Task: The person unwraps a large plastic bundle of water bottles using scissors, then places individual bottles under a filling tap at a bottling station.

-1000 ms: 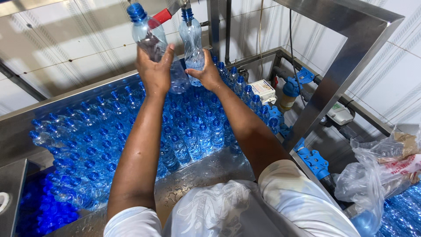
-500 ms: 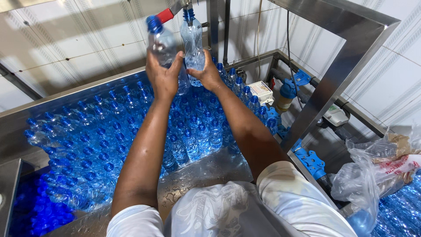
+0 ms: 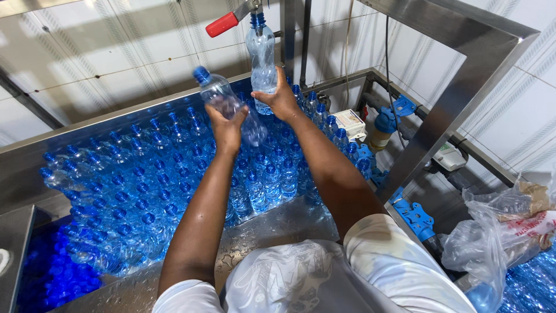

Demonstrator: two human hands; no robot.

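Note:
My left hand (image 3: 227,126) grips a clear plastic bottle with a blue cap (image 3: 223,98), tilted to the upper left above the tray. My right hand (image 3: 281,99) holds a second clear bottle (image 3: 262,61) upright, its neck up against a filling tap with a red lever handle (image 3: 223,24). Below both hands, several capped blue-topped bottles (image 3: 162,179) stand packed together on a wet steel tray (image 3: 278,223).
A tiled wall runs behind the tray. A slanted steel frame post (image 3: 463,87) rises on the right, with blue pipe fittings (image 3: 414,214) and a small white box (image 3: 350,123) beneath it. Clear plastic bags (image 3: 504,226) lie at far right. Loose blue caps (image 3: 49,275) fill a bin at lower left.
My left hand has brought its capped bottle down and leftward from beside the tap, tilting it. My right hand stays on the bottle under the tap.

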